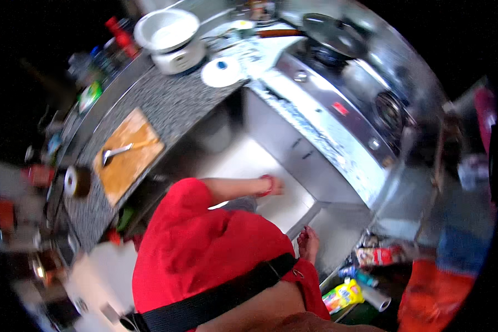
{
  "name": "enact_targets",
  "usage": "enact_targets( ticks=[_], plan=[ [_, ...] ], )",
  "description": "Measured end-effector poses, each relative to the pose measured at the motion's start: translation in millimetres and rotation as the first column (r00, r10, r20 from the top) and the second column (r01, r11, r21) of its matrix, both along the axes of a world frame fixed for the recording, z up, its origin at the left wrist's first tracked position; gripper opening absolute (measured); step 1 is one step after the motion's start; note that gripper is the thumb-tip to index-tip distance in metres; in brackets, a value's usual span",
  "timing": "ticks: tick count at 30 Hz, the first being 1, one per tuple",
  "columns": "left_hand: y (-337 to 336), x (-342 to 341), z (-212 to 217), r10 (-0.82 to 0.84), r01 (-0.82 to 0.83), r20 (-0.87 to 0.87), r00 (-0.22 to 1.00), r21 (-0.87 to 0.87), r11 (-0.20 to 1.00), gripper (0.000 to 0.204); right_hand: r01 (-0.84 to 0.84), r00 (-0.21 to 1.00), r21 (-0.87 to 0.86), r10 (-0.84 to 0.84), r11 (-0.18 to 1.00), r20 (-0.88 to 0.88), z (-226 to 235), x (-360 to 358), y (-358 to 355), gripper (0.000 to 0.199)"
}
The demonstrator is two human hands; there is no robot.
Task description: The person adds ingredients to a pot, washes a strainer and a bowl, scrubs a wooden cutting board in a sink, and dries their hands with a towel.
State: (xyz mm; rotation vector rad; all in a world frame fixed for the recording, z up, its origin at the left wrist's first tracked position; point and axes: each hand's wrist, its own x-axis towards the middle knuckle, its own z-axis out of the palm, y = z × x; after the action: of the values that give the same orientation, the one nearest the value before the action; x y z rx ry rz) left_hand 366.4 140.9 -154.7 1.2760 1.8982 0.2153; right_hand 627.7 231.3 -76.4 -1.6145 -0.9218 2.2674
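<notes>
Neither of my hands shows in the head view. Only a bare stretch of arm (pixel 276 315) lies along the lower edge, under a black strap (pixel 221 296) that crosses my red garment (pixel 199 249). Below me are my two feet on the pale floor: one in a red sandal (pixel 268 185), the other bare (pixel 308 243). Nothing is seen held or touched.
A speckled counter (pixel 171 102) at left bears a wooden cutting board (pixel 130 157) with a metal spoon (pixel 116 152), a white rice cooker (pixel 171 39) and a white lid (pixel 221 72). A steel gas stove (pixel 343 99) with a pan (pixel 332 33) stands right. Bright packets (pixel 346 293) lie on the floor.
</notes>
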Motion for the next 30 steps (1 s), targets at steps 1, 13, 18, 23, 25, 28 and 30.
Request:
enact_targets(
  ticks=[1, 13, 18, 23, 25, 28, 30],
  plan=[
    [-61.9, -4.7, -74.5, 0.116, -0.114, 0.067, 0.991, -0.039, 0.993, 0.024, -0.112, 0.994, -0.020, 0.112, 0.994, 0.001, -0.1, -11.0, -2.3, 0.018],
    [-486.6, 127.1, -11.2, 0.246, -0.425, -0.348, 0.905, -0.693, 0.582, 0.018, -0.883, 0.466, 0.130, 0.874, 0.450, 0.140, -38.6, -189.5, -85.5, 0.011],
    [-511.7, 183.1, -70.1, 0.940, -0.744, 0.058, -0.336, -0.629, -0.227, 0.026, -0.935, 0.197, 0.324, 0.971, 0.146, 0.131, -19.7, -269.9, -176.9, 0.011],
    [-522.2, 149.6, -35.2, 0.896, -0.853, -0.006, 0.444, -0.309, 0.421, 0.037, -0.610, 0.021, 0.740, 0.928, -0.283, 0.372, -6.2, -335.8, -282.6, 0.016],
    [-541.1, 130.0, -44.4, 0.957, -0.925, 0.050, 0.286, -0.245, 0.289, 0.038, -0.375, 0.045, 0.800, 0.853, -0.468, 0.520, 24.3, -363.0, -332.7, 0.023],
    [-577.7, 111.2, -53.6, 0.995, -0.975, 0.092, 0.035, -0.215, 0.054, 0.038, 0.018, 0.198, 0.756, 0.744, -0.654, 0.639, 38.4, -405.6, -393.1, 0.033],
    [-601.7, 102.8, -42.1, 0.983, -0.963, 0.178, -0.039, -0.270, 0.011, 0.040, 0.009, 0.212, 0.716, 0.701, -0.698, 0.681, 40.2, -426.6, -419.1, 0.034]
  ],
)
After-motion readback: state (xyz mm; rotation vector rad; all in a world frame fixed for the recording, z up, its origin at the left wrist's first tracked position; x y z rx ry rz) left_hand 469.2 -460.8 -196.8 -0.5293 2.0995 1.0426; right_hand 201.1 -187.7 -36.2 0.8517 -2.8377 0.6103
